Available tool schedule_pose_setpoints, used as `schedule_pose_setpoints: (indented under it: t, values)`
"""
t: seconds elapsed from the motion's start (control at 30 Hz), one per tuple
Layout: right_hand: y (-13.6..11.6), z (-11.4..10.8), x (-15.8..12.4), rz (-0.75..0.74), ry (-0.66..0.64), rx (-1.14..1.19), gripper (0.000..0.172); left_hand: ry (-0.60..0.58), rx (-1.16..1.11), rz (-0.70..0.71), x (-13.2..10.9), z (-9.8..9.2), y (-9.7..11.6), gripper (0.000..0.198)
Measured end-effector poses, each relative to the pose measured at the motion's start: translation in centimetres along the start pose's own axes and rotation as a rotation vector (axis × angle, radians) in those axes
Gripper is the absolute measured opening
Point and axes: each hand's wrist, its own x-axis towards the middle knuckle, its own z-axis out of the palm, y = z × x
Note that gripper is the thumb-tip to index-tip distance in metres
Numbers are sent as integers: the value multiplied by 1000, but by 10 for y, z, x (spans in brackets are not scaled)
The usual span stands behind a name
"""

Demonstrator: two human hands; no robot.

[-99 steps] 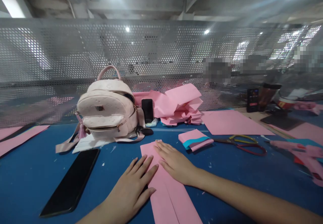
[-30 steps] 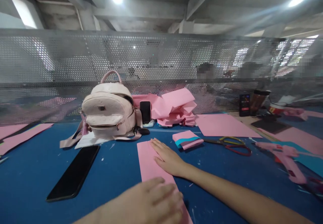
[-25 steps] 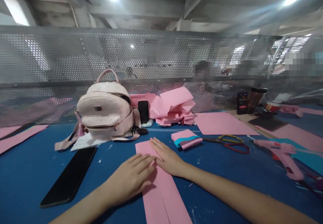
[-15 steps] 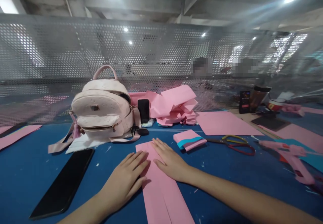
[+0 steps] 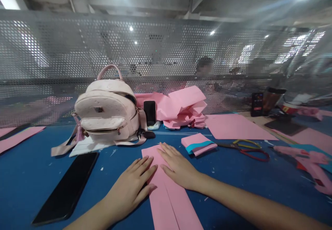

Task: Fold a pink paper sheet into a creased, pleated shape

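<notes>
A long strip of folded pink paper (image 5: pixel 166 197) lies on the blue table, with a lengthwise seam down its near part. My left hand (image 5: pixel 132 185) rests on its left edge, fingers stretched out. Across the paper's far right part lies my right hand (image 5: pixel 178 166), flat with its fingers extended. Just right of that hand sits a small folded pink packet (image 5: pixel 198 143) with a blue band. Beside the packet are scissors (image 5: pixel 249 148) with yellow and red handles.
A pale pink backpack (image 5: pixel 107 112) stands behind, left of a phone (image 5: pixel 149 113) and crumpled pink paper (image 5: pixel 184 107). A large black phone (image 5: pixel 67 188) lies at left. Right are a pink sheet (image 5: pixel 238 128) and a pink glue gun (image 5: pixel 308 161). A perforated metal partition (image 5: pixel 166 57) borders the back.
The camera view has shifted slightly, so the scene sits a little further right. Both hands remain on the pink paper in nearly the same place.
</notes>
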Motion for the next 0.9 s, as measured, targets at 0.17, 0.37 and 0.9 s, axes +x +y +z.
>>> schedule_pose_setpoints:
  t: [0.17, 0.37, 0.9]
  values:
    - [1, 0, 0, -20, -10, -26, 56, 5, -13, -5, -2, 3, -1, 51]
    - [1, 0, 0, -32, 5, -25, 56, 35, -51, 22, -2, 4, -2, 52]
    - [0, 2, 2, -35, 56, 26, 61, 24, -74, 20, 10, 4, -9, 70]
